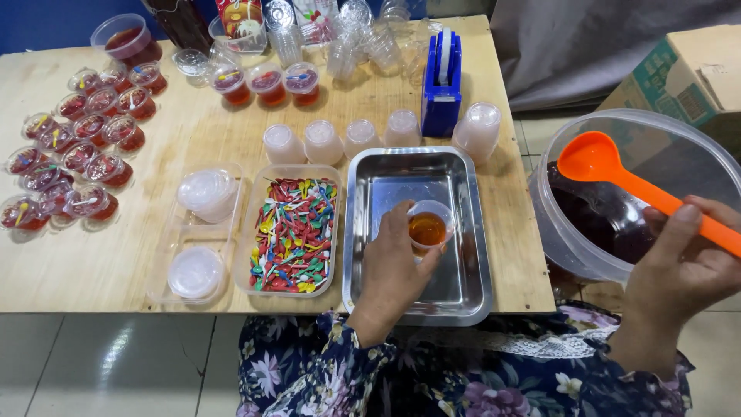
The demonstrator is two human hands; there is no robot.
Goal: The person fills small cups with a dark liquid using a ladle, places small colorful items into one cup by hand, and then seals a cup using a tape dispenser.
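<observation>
Filling step in hand, judged from the layout: liquid goes from tub to cup by ladle.

Left hand [394, 266] rests inside the steel tray [370, 232]. Its fingers [427, 256] curl snugly around the small clear cup [429, 225], thumb on the near wall, the others hidden behind it. Cup stands upright on the tray floor, part-filled with amber-red liquid, rim just above the fingertips.

Right hand [683, 266] closes on the handle of the orange ladle [610, 166]. The fingers [679, 224] wrap the handle firmly; the bowl of the ladle rides well beyond them, raised over the large clear tub [540, 208] of dark red liquid. Whether the ladle bowl carries liquid, cannot tell.

Cup and ladle well apart: cup lies to the left of the ladle-holding fingers, across the tub wall and tray rim.

Next move, by judgement, calls for a level ladle carried over the tub rim, a slow tilt above the cup mouth, and a steady left grip so that drips fall in the tray.

Beyond the left fingers: a container of coloured mini spoons [293, 235], a box of lids [202, 232], stacks of empty cups [363, 137], a blue tape dispenser [442, 85]. Far left of the tabletop [100, 255]: sealed cups [73, 158] of red jelly in rows.
</observation>
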